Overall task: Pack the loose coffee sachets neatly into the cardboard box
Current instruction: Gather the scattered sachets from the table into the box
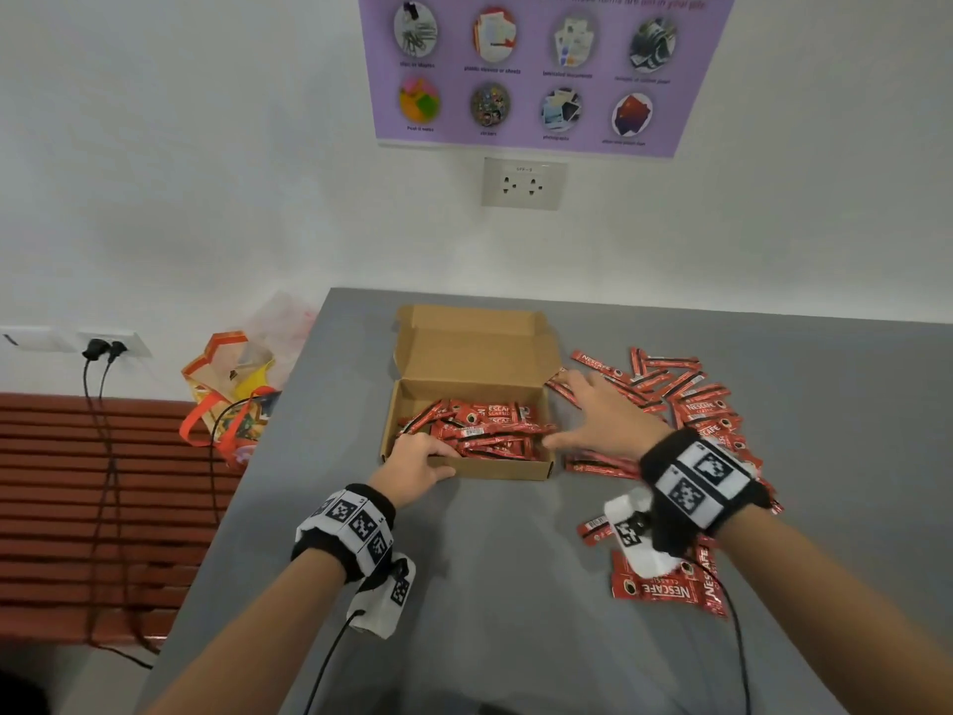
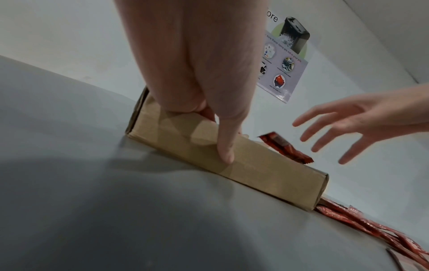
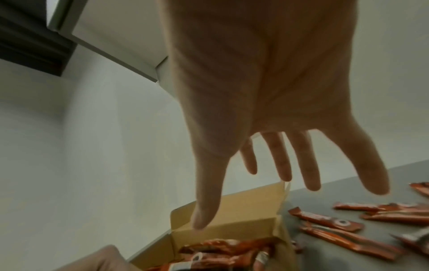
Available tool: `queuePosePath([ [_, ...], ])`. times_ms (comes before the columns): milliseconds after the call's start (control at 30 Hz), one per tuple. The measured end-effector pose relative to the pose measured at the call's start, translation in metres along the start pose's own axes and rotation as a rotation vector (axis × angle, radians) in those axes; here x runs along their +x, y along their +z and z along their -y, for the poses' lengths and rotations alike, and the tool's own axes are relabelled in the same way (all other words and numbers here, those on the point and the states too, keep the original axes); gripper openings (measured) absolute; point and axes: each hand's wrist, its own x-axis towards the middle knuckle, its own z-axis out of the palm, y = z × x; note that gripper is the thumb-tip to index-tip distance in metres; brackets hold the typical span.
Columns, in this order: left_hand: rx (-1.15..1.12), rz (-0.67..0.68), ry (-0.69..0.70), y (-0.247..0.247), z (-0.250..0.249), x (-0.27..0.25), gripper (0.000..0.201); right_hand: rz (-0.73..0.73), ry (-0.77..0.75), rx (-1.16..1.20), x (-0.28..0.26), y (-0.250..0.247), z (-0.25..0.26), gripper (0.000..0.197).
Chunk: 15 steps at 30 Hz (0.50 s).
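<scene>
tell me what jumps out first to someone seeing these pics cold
The red coffee sachets scattered over the grey table right of the open cardboard box, which already holds a jumbled layer of them. The left hand grips the box's near-left corner while the right hand hangs spread and empty by its right side. A purple poster on the wall above.

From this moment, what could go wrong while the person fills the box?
1. The red coffee sachets in the brown cardboard box lie crisscrossed; more may pile unevenly and block the lid.
2. The left hand holds only the near-left corner, so the box might slide.
3. The open right hand may push loose sachets on the grey table further apart.
</scene>
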Motion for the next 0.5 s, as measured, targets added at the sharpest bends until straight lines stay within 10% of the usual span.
queuePosePath([
  [233,0.006,0.0,-0.017,0.001,0.002,0.002,0.023,0.484,0.13,-0.5,-0.046,0.026,-0.067,0.139],
  [500,0.015,0.011,-0.005,0.002,0.004,0.002,0.022,0.274,0.063,-0.327,-0.027,0.046,-0.084,0.13],
])
